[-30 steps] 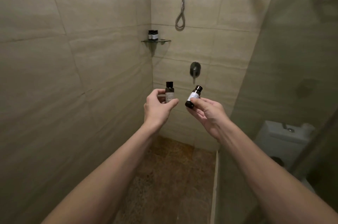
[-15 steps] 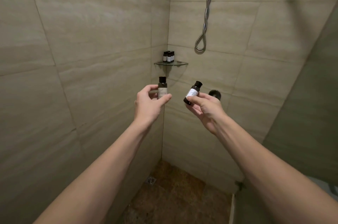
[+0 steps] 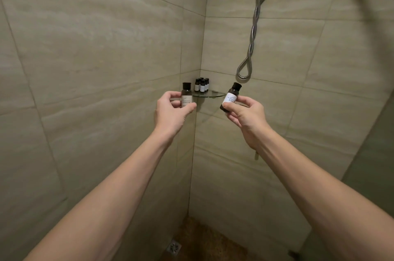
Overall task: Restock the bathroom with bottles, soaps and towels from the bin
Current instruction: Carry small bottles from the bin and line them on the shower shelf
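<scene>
Two small dark capped bottles: left bottle (image 3: 186,95) upright, right bottle (image 3: 231,96) tilted, near shelf bottles (image 3: 201,85).

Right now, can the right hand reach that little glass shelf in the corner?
Probably yes. The right hand, holding a bottle, is about level with the shelf, nothing lies between them, and the shelf's front edge is bare; the other bottles stand at its back.

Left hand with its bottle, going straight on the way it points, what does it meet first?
Likely the front edge of the glass corner shelf, where small bottles stand; depth is unclear.
</scene>
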`<control>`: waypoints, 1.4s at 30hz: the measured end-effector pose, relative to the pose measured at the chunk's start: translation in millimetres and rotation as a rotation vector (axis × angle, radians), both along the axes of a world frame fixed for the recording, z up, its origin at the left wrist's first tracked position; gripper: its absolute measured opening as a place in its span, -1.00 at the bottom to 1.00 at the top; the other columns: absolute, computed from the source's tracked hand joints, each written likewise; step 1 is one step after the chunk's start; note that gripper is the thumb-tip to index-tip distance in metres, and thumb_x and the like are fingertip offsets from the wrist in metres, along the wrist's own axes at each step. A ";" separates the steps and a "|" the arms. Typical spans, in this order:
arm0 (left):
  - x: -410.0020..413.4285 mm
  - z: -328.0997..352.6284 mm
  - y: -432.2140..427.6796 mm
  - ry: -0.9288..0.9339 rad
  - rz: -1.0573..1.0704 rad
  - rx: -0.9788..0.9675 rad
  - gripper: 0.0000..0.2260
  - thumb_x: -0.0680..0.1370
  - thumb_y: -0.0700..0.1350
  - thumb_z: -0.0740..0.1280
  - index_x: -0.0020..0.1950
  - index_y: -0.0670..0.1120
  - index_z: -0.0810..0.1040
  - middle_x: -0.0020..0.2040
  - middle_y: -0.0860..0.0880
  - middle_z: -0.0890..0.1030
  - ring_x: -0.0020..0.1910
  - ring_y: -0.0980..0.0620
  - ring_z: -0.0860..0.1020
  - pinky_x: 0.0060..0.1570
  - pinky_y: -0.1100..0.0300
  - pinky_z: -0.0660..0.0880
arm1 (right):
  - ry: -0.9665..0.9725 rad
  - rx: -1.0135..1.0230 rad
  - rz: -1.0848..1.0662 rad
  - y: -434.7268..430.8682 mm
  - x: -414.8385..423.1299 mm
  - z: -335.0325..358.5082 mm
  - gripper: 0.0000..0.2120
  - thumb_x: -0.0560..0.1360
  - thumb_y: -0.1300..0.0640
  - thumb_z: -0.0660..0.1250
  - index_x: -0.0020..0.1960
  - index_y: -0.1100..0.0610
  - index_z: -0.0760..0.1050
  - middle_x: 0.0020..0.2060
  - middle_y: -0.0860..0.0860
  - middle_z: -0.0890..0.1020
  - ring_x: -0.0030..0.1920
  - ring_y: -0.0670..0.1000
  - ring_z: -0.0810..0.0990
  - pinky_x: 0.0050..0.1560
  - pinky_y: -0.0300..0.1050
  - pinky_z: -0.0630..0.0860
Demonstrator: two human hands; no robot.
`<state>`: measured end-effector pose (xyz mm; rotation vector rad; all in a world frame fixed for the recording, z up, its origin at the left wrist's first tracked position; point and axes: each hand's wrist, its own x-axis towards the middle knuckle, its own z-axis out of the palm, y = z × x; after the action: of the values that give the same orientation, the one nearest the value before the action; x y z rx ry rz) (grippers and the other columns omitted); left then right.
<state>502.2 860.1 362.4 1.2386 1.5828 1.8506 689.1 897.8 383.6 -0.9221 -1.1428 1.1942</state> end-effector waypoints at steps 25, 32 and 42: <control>-77.9 -60.2 355.7 0.003 -0.029 0.052 -0.69 0.41 -0.09 0.58 -0.04 0.12 0.49 -0.09 0.06 0.70 -0.11 0.12 0.69 0.07 0.07 0.63 | -0.246 0.160 -0.149 336.3 -97.5 -65.3 -0.69 0.43 0.30 0.49 0.10 0.05 0.53 -0.11 -0.04 0.71 -0.10 -0.10 0.69 -0.09 -0.32 0.54; -79.6 -71.2 431.0 0.017 0.021 0.029 -0.70 0.41 -0.10 0.57 -0.01 0.10 0.50 -0.11 0.07 0.70 -0.13 0.11 0.69 0.04 0.04 0.64 | -0.334 0.180 -0.081 429.6 -109.2 -82.1 -0.62 0.44 0.28 0.50 0.22 0.11 0.53 -0.06 -0.03 0.71 -0.08 -0.11 0.70 -0.02 -0.24 0.61; -86.0 -95.7 482.3 0.175 0.103 0.006 -0.69 0.42 -0.07 0.57 0.06 0.06 0.52 -0.13 0.18 0.66 -0.15 0.27 0.64 -0.07 0.30 0.57 | -0.490 0.269 -0.123 489.9 -140.7 -117.0 -0.62 0.42 0.21 0.51 0.21 0.04 0.54 -0.07 -0.10 0.69 -0.08 -0.11 0.68 0.08 0.00 0.65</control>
<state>416.2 1342.4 266.8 1.3781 1.7645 1.8527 548.4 1387.6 266.6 -1.0882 -1.5669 0.7057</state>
